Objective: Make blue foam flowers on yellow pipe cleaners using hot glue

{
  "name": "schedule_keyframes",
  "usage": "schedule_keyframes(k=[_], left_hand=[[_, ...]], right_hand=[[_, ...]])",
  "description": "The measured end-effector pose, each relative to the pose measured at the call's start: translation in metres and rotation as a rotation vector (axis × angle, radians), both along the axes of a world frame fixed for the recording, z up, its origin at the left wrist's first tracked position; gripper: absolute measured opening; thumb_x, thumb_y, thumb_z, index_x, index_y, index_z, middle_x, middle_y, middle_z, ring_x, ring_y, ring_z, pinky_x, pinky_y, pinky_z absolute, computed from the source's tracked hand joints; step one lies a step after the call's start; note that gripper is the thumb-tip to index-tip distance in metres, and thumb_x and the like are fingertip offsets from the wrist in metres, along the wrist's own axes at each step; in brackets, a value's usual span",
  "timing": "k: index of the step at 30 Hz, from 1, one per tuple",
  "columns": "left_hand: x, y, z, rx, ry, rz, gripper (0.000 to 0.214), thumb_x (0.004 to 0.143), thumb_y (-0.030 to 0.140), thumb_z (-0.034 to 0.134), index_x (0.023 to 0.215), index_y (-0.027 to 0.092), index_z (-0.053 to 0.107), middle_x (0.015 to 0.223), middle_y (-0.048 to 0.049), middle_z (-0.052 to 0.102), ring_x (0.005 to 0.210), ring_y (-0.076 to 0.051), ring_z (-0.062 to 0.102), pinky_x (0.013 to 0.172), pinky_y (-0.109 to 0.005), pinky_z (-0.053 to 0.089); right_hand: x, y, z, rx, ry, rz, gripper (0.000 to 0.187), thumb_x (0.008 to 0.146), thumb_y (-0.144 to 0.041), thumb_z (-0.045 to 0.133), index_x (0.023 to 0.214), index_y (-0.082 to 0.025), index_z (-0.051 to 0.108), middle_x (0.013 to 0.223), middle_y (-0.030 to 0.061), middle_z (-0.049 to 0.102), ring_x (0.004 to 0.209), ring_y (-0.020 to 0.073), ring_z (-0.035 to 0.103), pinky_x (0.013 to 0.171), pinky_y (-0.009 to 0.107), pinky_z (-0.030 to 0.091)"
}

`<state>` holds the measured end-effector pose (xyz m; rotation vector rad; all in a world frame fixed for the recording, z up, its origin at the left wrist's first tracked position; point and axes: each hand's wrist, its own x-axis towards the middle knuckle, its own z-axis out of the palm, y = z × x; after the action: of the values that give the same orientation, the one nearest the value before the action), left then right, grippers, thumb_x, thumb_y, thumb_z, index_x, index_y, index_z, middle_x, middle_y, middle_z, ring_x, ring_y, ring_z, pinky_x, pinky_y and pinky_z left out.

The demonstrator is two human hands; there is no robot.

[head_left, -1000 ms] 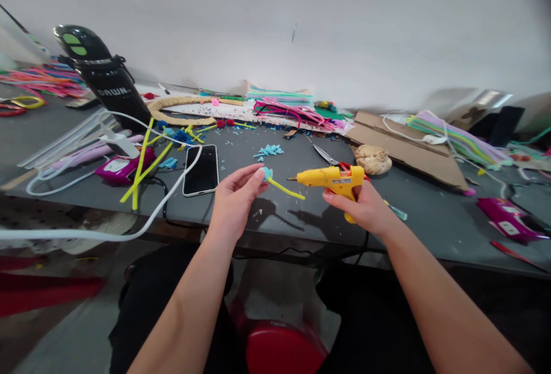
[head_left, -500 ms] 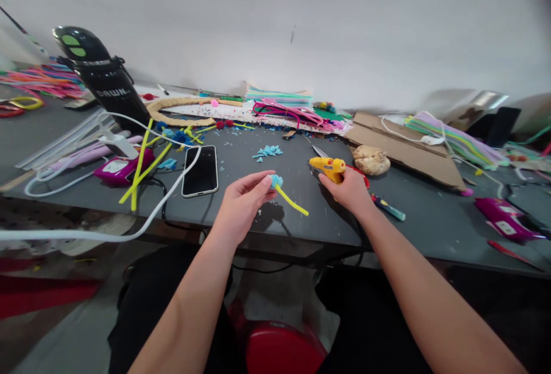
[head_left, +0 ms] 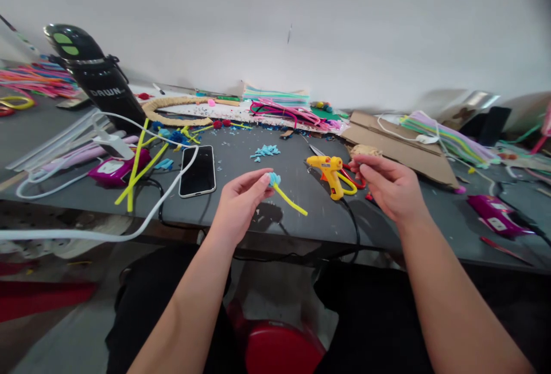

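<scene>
My left hand (head_left: pixel 245 199) pinches the light-blue fuzzy head of a pipe-cleaner flower (head_left: pixel 289 199); its yellow stem points down and right over the table edge. My right hand (head_left: pixel 390 187) is raised to the right of a yellow hot glue gun (head_left: pixel 330 173), apart from it, with thumb and fingertips drawn together. Whatever lies between those fingertips is too small to make out. The glue gun rests on the grey table, nozzle to the left, its black cord hanging over the front edge. Behind it lie scissors (head_left: pixel 316 150). Loose light-blue pieces (head_left: pixel 264 152) lie beyond my left hand.
To the left are a phone (head_left: pixel 197 172), yellow pipe cleaners (head_left: pixel 138 167), a purple power strip (head_left: pixel 112 170), a white cable and a black bottle (head_left: pixel 103 87). Cardboard (head_left: pixel 400 147) and pipe-cleaner bundles (head_left: pixel 447 136) lie at the right, near another purple power strip (head_left: pixel 495 213).
My right hand has let go of the glue gun and moved right, its fingertips now together. My left hand still holds the flower in nearly the same place.
</scene>
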<state>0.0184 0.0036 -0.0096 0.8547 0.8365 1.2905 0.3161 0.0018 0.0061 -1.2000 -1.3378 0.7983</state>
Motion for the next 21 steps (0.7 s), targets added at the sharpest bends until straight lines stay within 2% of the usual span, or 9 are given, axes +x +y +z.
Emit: schedule_keyframes(k=[4,8,13,16,21], left_hand=[[0.002,-0.001,0.000,0.002,0.021,-0.013,0.029,0.076,0.034,0.081,0.100,0.017,0.078,0.092,-0.0066,0.075,0.084,-0.014,0.068,0.081,-0.026,0.057],[0.002,-0.001,-0.003,0.006,0.039,-0.029,0.029,0.076,0.034,0.080,0.101,0.017,0.078,0.093,-0.0069,0.075,0.084,-0.014,0.067,0.080,-0.025,0.057],[0.003,-0.001,-0.004,-0.002,0.042,-0.043,0.030,0.076,0.034,0.081,0.101,0.018,0.078,0.093,-0.0068,0.076,0.085,-0.014,0.068,0.083,-0.027,0.057],[0.004,-0.002,-0.004,-0.005,0.055,-0.051,0.032,0.075,0.034,0.081,0.102,0.017,0.078,0.095,-0.0073,0.075,0.085,-0.015,0.068,0.083,-0.028,0.056],[0.005,-0.002,-0.007,0.019,0.067,-0.084,0.032,0.077,0.035,0.080,0.104,0.017,0.077,0.096,-0.0079,0.076,0.086,-0.016,0.068,0.083,-0.029,0.057]], right_hand=[[-0.020,-0.004,0.003,0.012,0.112,0.073,0.018,0.078,-0.030,0.078,0.095,-0.025,0.076,0.089,0.0035,0.076,0.086,0.0192,0.073,0.085,0.034,0.060],[-0.037,-0.005,0.004,-0.029,0.115,0.138,0.018,0.077,-0.028,0.080,0.094,-0.025,0.073,0.087,0.0021,0.076,0.085,0.0197,0.074,0.079,0.033,0.061],[-0.045,-0.007,0.004,-0.086,-0.001,0.145,0.021,0.080,-0.034,0.078,0.098,-0.024,0.074,0.094,0.0044,0.076,0.087,0.0201,0.073,0.080,0.033,0.060],[-0.050,-0.007,0.004,-0.126,-0.071,0.164,0.021,0.081,-0.037,0.075,0.096,-0.022,0.074,0.090,0.0048,0.076,0.084,0.0193,0.072,0.082,0.033,0.059],[-0.058,-0.006,0.002,-0.159,-0.216,0.229,0.025,0.087,-0.044,0.067,0.091,-0.020,0.069,0.085,0.0042,0.071,0.078,0.0169,0.066,0.072,0.029,0.055]])
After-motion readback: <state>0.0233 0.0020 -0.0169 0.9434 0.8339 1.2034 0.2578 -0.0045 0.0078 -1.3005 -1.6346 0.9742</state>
